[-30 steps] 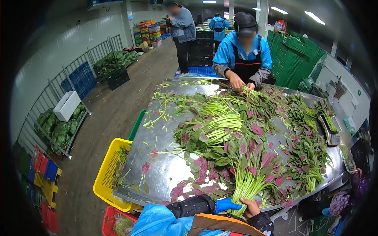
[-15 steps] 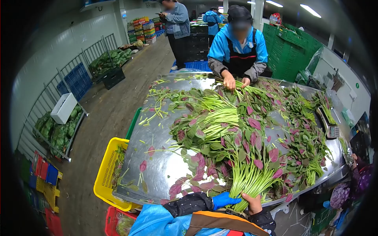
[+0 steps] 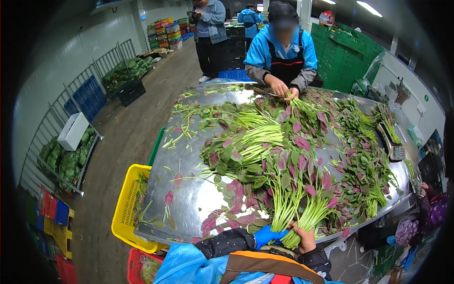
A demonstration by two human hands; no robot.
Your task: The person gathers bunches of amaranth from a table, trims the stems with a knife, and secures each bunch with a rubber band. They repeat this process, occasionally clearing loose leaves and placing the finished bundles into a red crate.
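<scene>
Red-and-green leafy stalks are heaped over a steel table (image 3: 189,199). At the near edge, my left hand (image 3: 268,235), in a blue glove, and my bare right hand (image 3: 305,238) both grip the cut stem ends of one bunch of greens (image 3: 302,199) whose leaves fan away from me. Across the table a person in a blue jacket and black apron (image 3: 283,52) holds another bunch (image 3: 302,106) with both hands.
A yellow crate (image 3: 125,208) with leaf scraps hangs at the table's left edge, a red crate (image 3: 142,267) below it. A scale (image 3: 392,149) sits at the right edge. Green crates (image 3: 345,57) are stacked behind. Two more people stand in the far aisle.
My hands have shifted the bunch's stem ends slightly up and together at the table edge. The person opposite has gathered stalks into both hands. The view tilted a little downward.
</scene>
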